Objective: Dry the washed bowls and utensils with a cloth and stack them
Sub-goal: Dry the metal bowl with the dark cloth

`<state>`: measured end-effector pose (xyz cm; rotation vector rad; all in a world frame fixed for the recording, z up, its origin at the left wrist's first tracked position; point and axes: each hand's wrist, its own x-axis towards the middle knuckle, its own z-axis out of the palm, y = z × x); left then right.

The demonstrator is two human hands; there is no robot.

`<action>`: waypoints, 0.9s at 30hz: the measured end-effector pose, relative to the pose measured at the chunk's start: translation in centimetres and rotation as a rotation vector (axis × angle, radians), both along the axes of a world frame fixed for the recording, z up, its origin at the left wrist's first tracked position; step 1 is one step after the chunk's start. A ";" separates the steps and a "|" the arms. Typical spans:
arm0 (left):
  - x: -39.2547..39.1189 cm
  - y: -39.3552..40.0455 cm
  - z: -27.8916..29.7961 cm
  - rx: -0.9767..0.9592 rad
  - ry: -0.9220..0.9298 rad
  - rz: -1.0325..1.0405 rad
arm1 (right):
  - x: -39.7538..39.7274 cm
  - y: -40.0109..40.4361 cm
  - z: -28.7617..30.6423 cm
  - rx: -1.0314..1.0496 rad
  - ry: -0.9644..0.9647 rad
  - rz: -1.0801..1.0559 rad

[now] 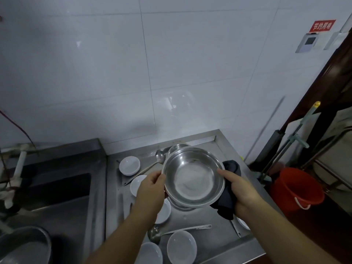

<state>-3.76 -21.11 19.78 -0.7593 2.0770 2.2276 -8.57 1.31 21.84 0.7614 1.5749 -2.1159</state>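
Head view: the steel bowl (193, 176) sits tilted between my hands, mouth toward me, shiny with a dull patch at its bottom. My left hand (150, 189) grips its left rim, fingers curled over the edge. My right hand (241, 191) holds the right rim through a dark cloth (225, 201), thumb lying inside the bowl, the cloth bunched behind and under the rim.

Beneath the bowl stands another steel bowl (178, 203), only its rim showing, and a third (176, 147) peeks out beyond the top edge. I count five white dishes: one (129, 165) beyond my left hand, one (137, 184) just left of it, one (163, 211) under my left wrist, two (182, 246) (150, 253) near my forearms. A white sliver shows under my right wrist; I cannot tell what it is. Two ladles: one (159, 157) past my left hand, one (171, 232) between my forearms.

All rest on the steel counter (209, 225). A sink (57, 189) lies left of my left hand, a red bucket (297, 187) right of my right hand.
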 end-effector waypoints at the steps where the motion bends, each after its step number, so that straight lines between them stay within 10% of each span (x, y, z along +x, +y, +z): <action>1: -0.2 0.1 -0.3 0.012 -0.013 0.000 | -0.1 0.3 -0.4 0.027 0.010 -0.010; 27: -22.7 13.5 -11.5 -0.069 -0.391 0.106 | -23.2 15.7 -12.9 0.448 0.004 -0.009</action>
